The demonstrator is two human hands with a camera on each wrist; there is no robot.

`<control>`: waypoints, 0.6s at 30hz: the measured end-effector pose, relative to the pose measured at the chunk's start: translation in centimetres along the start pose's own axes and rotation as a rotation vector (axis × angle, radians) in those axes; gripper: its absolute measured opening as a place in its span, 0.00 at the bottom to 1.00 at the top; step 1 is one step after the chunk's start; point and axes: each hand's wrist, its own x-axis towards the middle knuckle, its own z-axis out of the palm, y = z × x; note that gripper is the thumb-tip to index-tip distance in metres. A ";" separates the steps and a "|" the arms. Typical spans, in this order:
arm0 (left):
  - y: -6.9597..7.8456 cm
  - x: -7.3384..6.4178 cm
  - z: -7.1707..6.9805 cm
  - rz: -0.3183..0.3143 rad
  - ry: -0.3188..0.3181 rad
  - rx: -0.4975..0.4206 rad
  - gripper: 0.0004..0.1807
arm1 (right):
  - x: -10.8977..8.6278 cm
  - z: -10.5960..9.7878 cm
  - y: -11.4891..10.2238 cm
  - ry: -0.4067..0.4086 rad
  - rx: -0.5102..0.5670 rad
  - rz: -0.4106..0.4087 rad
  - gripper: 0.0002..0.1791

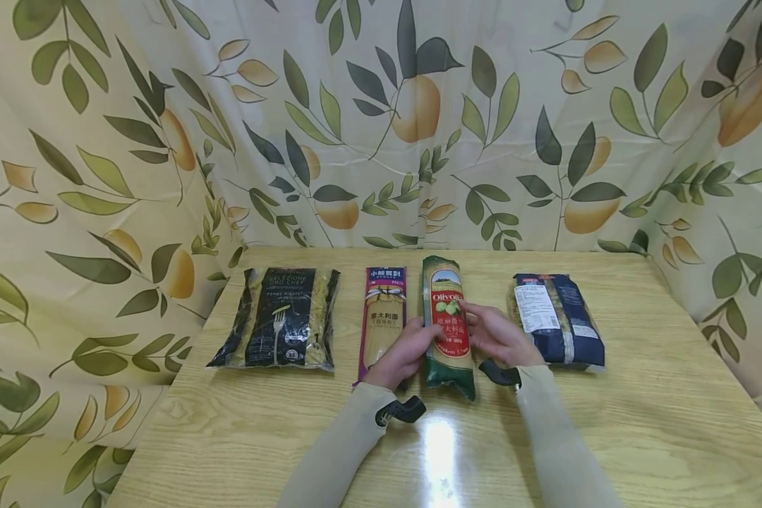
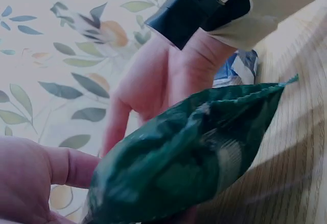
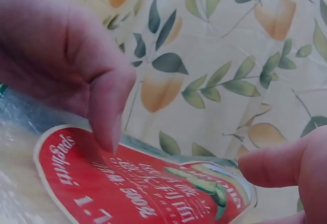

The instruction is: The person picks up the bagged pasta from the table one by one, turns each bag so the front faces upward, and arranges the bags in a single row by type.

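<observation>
Left hand (image 1: 406, 353) has a snug grip, thumb over the front of the spaghetti pack (image 1: 446, 314). Right hand (image 1: 500, 337) is looser, fingers pretty straight, just touching the other edge. I'd support both sides evenly and go easy, dry pasta probably snaps. Pack's mid-tabletop (image 1: 648, 423), between the purple pack (image 1: 383, 310) and navy bag (image 1: 566, 321), so mind the nearby purple one.

- Curtain (image 1: 387, 169) with leaves and fruit, nine round to three o'clock.
- Yellowish wood table (image 1: 660, 423), six o'clock.
- Bright shiny spot (image 1: 440, 458), six o'clock.
</observation>
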 end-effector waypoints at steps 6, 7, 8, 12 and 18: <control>0.0 0.0 0.0 -0.001 0.021 0.029 0.24 | -0.5 0.0 -0.5 0.009 -0.079 -0.022 0.34; 0.0 0.1 0.0 -0.003 0.025 0.038 0.24 | -0.5 0.0 -0.5 0.015 -0.095 -0.025 0.35; 0.0 0.1 -0.1 -0.006 0.030 0.044 0.23 | -0.6 -0.1 -0.5 0.019 -0.107 -0.027 0.36; 0.0 0.1 -0.2 -0.016 0.034 0.084 0.23 | -0.7 -0.1 -0.7 0.033 -0.164 -0.037 0.38; 0.6 -0.1 -0.3 -0.030 0.040 0.125 0.24 | -0.8 -0.2 -1.0 0.060 -0.238 -0.035 0.37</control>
